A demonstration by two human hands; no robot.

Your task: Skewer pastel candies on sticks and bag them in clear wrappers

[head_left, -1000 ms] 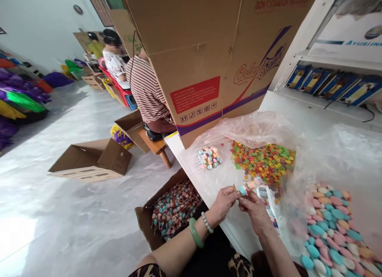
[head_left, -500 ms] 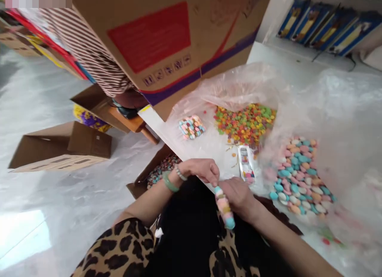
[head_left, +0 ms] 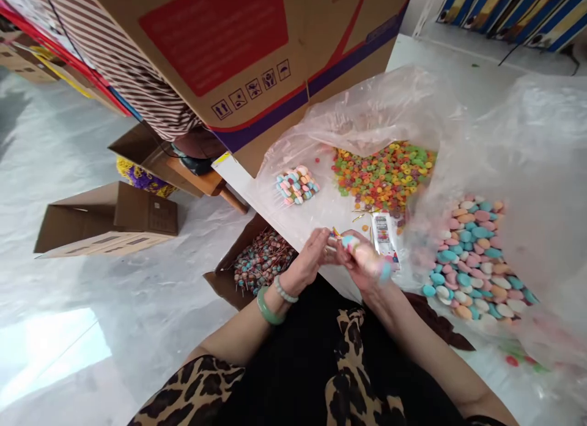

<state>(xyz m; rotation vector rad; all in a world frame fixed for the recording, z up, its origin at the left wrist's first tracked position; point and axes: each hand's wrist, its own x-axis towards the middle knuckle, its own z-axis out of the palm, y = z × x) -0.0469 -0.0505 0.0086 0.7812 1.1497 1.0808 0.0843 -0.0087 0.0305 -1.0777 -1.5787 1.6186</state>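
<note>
My left hand [head_left: 312, 255], with a green bangle at the wrist, pinches the tied end of a candy skewer [head_left: 367, 257] in pink, white and blue. My right hand [head_left: 360, 273] is closed around the same end, touching the left. The skewer's far part is blurred and points to the lower right. Beyond my hands lie a bundle of finished candy skewers [head_left: 297, 184], a heap of small ring candies [head_left: 385, 174] and a silver packet [head_left: 385, 233]. To the right is a pile of pastel oval candies [head_left: 477, 261].
A large carton [head_left: 257, 59] stands at the table's far left. Below the edge, an open box [head_left: 229, 261] holds many skewers. Another open box [head_left: 105, 221] sits on the floor. Plastic sheeting [head_left: 541, 187] covers the right side. A person in striped clothing [head_left: 123, 53] is behind the carton.
Both hands have moved up and away from my lap with the skewer. Its free end has swung from pointing down to pointing right. The view has shifted slightly.
</note>
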